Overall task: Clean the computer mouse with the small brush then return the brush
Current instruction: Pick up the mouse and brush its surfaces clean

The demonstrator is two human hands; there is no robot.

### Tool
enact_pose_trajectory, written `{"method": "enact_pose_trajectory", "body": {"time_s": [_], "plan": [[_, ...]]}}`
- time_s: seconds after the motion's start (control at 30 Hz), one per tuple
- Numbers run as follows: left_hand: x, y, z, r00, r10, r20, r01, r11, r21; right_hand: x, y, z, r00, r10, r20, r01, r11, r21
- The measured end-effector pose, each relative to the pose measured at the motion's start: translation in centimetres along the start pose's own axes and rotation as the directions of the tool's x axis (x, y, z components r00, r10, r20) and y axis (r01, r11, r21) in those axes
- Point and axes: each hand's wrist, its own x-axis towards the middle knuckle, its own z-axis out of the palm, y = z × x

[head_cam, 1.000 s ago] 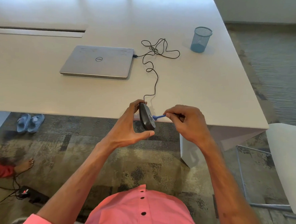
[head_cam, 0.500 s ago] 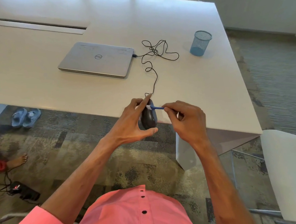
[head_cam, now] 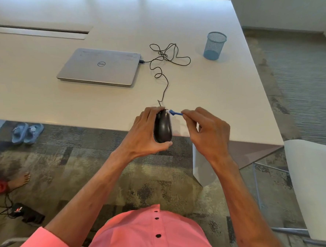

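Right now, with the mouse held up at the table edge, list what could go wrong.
1. The mouse sits in the left hand over the table edge; a slip would likely drop it toward the floor.
2. Its cable runs through a tangle to the closed laptop; pulling the mouse nearer could tug the plug.
3. The right hand pinches the thin blue brush by its end; hard scrubbing might flick it loose.

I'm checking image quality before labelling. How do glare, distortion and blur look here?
Head view: soft window glare washes the far table; wide-angle bending skews its edges; the mouse and brush are fairly sharp, bristles too small to resolve.
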Motion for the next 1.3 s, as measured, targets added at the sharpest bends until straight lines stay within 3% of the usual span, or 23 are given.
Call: {"method": "enact_pose_trajectory", "body": {"time_s": [0.13, 0.27, 0.4, 0.6, 0.77, 0.9, 0.97, 1.07, 1.17, 1.3], "plan": [[0.4, 0.2, 0.1, 1.0, -0.02, -0.01, 0.021, 1.0, 0.019, -0.1, 0.6, 0.0, 0.974, -0.189, 0.123, 0.202, 0.973, -0.108], [0.4, 0.3, 0.2, 1.0, -0.015, -0.017, 0.016, 0.998, 0.055, -0.1, 1.2, -0.8, 0.944, -0.243, 0.223, 0.253, 0.967, -0.018], [0.3, 0.4, 0.6, 1.0, -0.024, -0.019, 0.025, 0.998, 0.062, 0.0, 1.7, -1.6, 0.939, -0.193, 0.283, 0.178, 0.981, 0.079], [0.8, 1.0, 1.0, 0.997, -0.065, -0.03, 0.065, 0.998, -0.009, -0.4, 1.9, -0.3, 0.995, 0.012, 0.102, -0.024, 0.993, 0.118], [1.0, 1.3, 1.2, 0.998, -0.056, -0.014, 0.056, 0.998, 0.02, -1.2, 2.8, 0.5, 0.965, 0.012, 0.26, -0.036, 0.996, 0.087], [1.1, 1.3, 1.5, 0.996, -0.087, 0.004, 0.087, 0.996, 0.038, -1.1, 4.1, 0.7, 0.927, 0.176, 0.33, -0.203, 0.978, 0.048], [1.3, 1.4, 1.5, 0.994, -0.105, 0.008, 0.104, 0.994, 0.037, -0.9, 4.4, 1.3, 0.875, 0.303, 0.379, -0.383, 0.91, 0.157], [1.8, 1.3, 1.6, 0.99, -0.136, 0.023, 0.134, 0.989, 0.055, -0.7, 4.2, 2.8, 0.81, 0.425, 0.403, -0.58, 0.68, 0.449], [2.7, 1.3, 1.6, 0.981, -0.191, 0.025, 0.189, 0.98, 0.062, -0.4, 3.3, 4.6, 0.783, 0.434, 0.445, -0.619, 0.479, 0.623], [3.7, 1.6, 1.1, 0.975, -0.215, 0.057, 0.213, 0.976, 0.048, -0.2, 2.0, 6.6, 0.788, 0.436, 0.435, -0.607, 0.431, 0.668]]}}
